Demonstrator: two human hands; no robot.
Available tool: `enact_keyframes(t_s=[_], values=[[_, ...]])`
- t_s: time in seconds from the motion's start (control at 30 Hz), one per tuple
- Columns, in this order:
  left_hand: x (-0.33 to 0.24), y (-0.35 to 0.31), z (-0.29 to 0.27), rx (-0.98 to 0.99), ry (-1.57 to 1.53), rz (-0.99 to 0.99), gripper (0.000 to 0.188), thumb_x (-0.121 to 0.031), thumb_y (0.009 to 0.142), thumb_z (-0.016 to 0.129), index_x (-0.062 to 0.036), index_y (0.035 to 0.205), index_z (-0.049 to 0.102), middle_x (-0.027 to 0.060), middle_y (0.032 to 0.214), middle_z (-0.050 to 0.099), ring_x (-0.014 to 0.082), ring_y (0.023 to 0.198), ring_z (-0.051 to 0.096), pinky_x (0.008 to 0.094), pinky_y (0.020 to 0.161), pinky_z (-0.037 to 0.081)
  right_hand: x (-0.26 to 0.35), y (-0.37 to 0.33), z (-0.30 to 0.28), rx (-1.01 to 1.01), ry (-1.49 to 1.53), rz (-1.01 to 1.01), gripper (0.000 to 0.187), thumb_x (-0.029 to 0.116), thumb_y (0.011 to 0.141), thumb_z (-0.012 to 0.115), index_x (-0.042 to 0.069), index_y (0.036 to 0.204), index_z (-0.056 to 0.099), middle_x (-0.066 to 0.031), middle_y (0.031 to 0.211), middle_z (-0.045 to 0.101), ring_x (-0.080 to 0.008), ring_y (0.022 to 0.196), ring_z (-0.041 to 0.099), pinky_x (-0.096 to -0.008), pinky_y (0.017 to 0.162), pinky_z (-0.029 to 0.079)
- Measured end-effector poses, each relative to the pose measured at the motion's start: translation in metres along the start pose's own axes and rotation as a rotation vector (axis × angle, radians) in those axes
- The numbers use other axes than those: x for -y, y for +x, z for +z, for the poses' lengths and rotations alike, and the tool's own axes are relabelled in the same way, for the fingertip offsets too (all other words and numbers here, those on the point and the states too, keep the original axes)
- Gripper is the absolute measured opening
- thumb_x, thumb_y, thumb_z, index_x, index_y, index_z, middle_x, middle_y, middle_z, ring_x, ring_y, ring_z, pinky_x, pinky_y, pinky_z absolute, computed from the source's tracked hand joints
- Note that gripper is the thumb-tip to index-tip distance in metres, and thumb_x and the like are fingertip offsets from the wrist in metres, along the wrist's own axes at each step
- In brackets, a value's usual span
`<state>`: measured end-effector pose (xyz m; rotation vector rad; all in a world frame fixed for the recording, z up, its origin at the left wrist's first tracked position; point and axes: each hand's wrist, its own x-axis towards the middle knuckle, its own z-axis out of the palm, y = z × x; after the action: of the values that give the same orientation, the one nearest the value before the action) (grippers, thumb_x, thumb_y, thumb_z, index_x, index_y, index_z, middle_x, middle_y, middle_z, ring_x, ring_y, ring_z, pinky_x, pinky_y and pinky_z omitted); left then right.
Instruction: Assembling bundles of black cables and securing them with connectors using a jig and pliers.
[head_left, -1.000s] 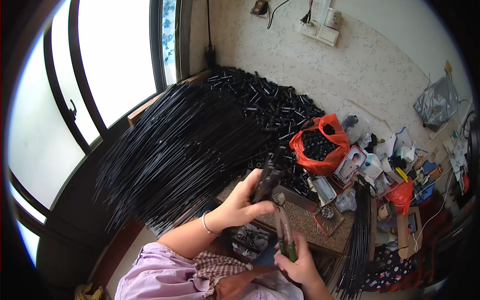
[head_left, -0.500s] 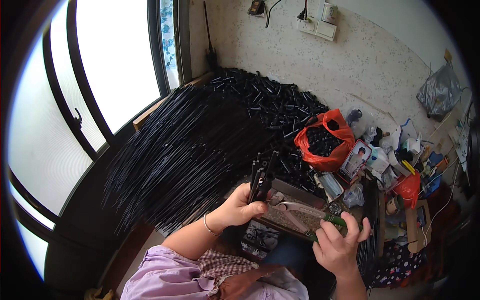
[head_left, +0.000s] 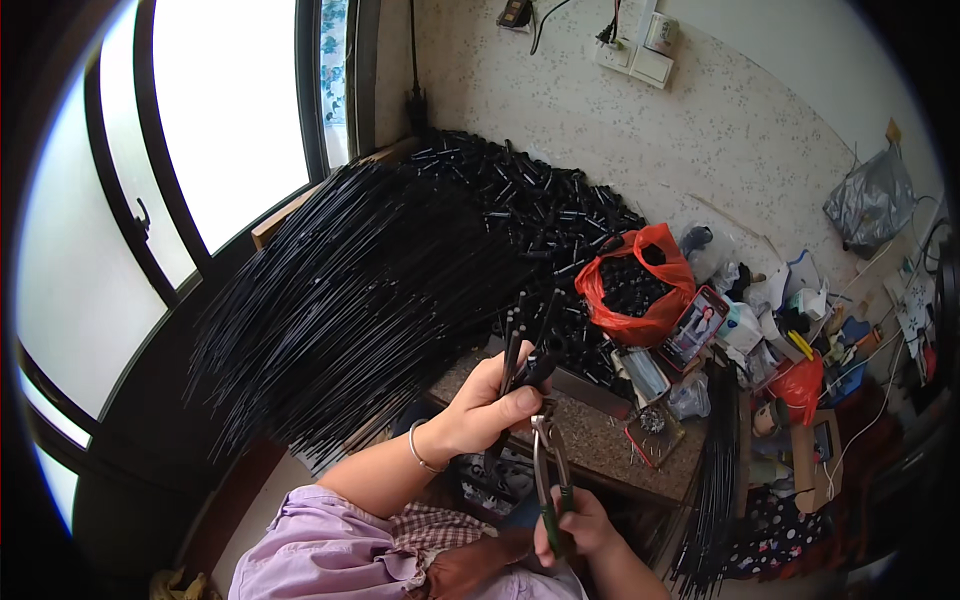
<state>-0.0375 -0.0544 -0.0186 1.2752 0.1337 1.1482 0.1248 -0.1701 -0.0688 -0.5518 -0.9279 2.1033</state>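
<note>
My left hand (head_left: 470, 415), wearing a bracelet at the wrist, is closed around several thin black rods (head_left: 512, 345). A thicker black tubular piece (head_left: 535, 370) sticks out past its thumb. Below it, my right hand (head_left: 580, 528) is wrapped around the green handles of a pair of pliers (head_left: 542, 462). The pliers stand nearly upright, jaws up, just under my left thumb and beside the held pieces. Whether the jaws grip a part, I cannot tell. Beyond my left hand spreads a large heap of long black rods (head_left: 340, 300).
Short black tubular pieces (head_left: 540, 195) are piled against the wall, beside a red plastic bag (head_left: 648, 325) of similar pieces. A phone (head_left: 695, 328) leans near the bag. A small tray (head_left: 655, 437) of metal bits sits on the speckled tabletop (head_left: 590, 440). Assorted clutter lies at the right.
My right hand has moved down and left, swinging the pliers from slanting rightward to nearly upright. Its fingers have closed more around the handles. My left hand keeps its hold; the view has shifted slightly.
</note>
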Motion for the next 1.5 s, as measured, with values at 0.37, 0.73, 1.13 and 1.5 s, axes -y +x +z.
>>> enact_keyframes(t_s=[0.37, 0.73, 1.13, 1.5], values=[[-0.01, 0.014, 0.002, -0.13, 0.1, 0.003, 0.011, -0.013, 0.073, 0.052, -0.0042, 0.071, 0.046, -0.0025, 0.057, 0.045, 0.0016, 0.047, 0.038, 0.0144, 0.041, 0.029, 0.06, 0.007, 0.013, -0.4, -1.671, -0.583, 0.031, 0.004, 0.063, 0.058, 0.0, 0.092, 0.046, -0.0113, 0.072, 0.053, -0.0204, 0.056, 0.053, -0.0252, 0.049, 0.042], [-0.025, -0.009, -0.03, -0.162, 0.335, 0.075, 0.04, -0.014, 0.048, 0.075, -0.004, 0.074, 0.047, -0.0067, 0.054, 0.042, 0.0, 0.049, 0.035, 0.0147, 0.044, 0.027, 0.029, 0.031, 0.024, -0.661, -1.936, -0.76, 0.044, 0.004, 0.059, 0.055, 0.0, 0.099, 0.035, -0.0119, 0.073, 0.048, -0.0239, 0.06, 0.049, -0.0301, 0.053, 0.04], [-0.002, -0.013, -0.039, -0.103, -0.014, -0.016, 0.035, -0.016, 0.057, 0.068, 0.0, 0.078, 0.045, -0.0018, 0.052, 0.042, 0.0029, 0.043, 0.036, 0.0146, 0.041, 0.027, 0.022, 0.017, -0.004, -0.901, -1.366, -0.016, 0.027, 0.015, 0.075, 0.048, -0.002, 0.096, 0.047, -0.0096, 0.065, 0.052, -0.0148, 0.045, 0.049, -0.0259, 0.044, 0.04], [0.057, -0.015, -0.066, 0.742, 0.018, -0.064, 0.032, -0.018, 0.056, 0.07, 0.0008, 0.076, 0.054, 0.0045, 0.049, 0.045, 0.0141, 0.041, 0.045, 0.0236, 0.037, 0.034, 0.015, -0.05, -0.061, -0.475, -0.246, 0.078, 0.03, -0.006, 0.049, 0.065, -0.005, 0.074, 0.049, -0.01, 0.065, 0.053, -0.0128, 0.056, 0.052, -0.0224, 0.05, 0.042]])
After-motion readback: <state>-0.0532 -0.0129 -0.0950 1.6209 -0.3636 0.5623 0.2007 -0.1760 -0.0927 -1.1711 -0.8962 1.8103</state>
